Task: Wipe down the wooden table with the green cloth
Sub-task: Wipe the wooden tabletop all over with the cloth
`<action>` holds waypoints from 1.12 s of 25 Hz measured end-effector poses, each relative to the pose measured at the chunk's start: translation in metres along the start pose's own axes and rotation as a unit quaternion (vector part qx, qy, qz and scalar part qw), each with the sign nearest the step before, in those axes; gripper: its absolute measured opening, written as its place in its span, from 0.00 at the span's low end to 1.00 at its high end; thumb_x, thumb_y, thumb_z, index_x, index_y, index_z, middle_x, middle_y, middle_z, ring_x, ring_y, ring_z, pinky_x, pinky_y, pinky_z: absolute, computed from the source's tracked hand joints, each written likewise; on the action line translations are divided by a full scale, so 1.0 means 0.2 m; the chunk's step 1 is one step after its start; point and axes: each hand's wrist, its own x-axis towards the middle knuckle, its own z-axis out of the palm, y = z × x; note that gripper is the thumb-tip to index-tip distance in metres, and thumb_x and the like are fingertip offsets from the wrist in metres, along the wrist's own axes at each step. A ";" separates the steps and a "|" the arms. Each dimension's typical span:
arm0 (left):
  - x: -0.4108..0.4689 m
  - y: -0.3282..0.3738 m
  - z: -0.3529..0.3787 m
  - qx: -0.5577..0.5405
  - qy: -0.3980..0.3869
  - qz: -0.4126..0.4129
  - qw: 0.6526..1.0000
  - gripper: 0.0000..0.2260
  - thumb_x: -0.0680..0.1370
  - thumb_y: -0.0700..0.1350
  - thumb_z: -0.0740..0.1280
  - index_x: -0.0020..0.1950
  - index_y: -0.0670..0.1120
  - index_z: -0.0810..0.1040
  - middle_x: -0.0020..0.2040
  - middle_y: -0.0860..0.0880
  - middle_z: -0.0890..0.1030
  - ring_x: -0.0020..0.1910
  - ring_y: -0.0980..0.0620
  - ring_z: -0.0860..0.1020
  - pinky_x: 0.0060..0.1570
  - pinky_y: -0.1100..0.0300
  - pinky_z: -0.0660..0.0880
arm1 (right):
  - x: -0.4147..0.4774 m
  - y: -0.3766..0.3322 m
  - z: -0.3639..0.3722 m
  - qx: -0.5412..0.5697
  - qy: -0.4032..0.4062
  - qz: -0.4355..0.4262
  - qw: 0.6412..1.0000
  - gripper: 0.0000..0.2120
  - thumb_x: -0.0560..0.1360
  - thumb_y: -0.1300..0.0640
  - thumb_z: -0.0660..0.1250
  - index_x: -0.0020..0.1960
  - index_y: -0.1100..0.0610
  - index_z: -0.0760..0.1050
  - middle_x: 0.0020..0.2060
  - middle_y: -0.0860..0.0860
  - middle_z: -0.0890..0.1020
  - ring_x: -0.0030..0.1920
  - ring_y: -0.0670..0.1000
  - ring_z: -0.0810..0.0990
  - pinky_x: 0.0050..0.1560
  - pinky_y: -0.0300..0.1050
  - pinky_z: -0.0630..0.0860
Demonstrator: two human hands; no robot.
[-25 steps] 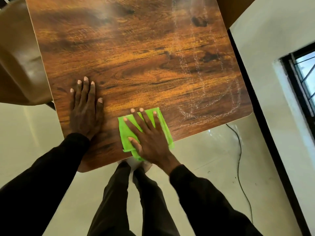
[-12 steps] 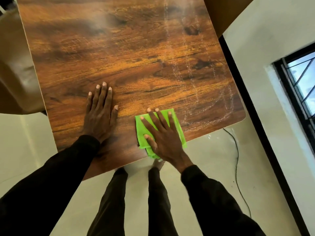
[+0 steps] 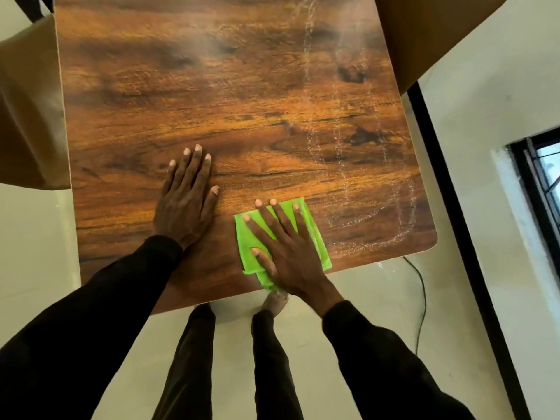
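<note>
The wooden table fills the upper middle of the head view, with its near edge close to my body. A bright green cloth lies folded at the near edge, right of centre, one corner hanging just over it. My right hand presses flat on the cloth with fingers spread. My left hand lies flat and bare on the wood just left of the cloth. Whitish streaks run down the table's right side and curl near the right corner.
A brown object stands against the table's left edge and another at the far right corner. A thin black cable trails on the pale floor by the right corner. A dark strip runs along the white wall with a window.
My right hand slid the cloth to the right along the near edge, toward the streaks. My left hand shifted right with it. The view tilted slightly.
</note>
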 end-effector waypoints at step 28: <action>0.17 -0.03 -0.04 -0.001 0.019 -0.031 0.999 0.27 0.87 0.49 0.55 0.85 0.40 0.59 0.86 0.43 0.57 0.86 0.44 0.55 0.84 0.41 0.54 | 0.47 0.42 -0.13 0.000 0.007 -0.029 1.000 0.30 0.88 0.42 0.53 0.89 0.49 0.58 0.89 0.54 0.53 0.89 0.60 0.49 0.86 0.71 0.50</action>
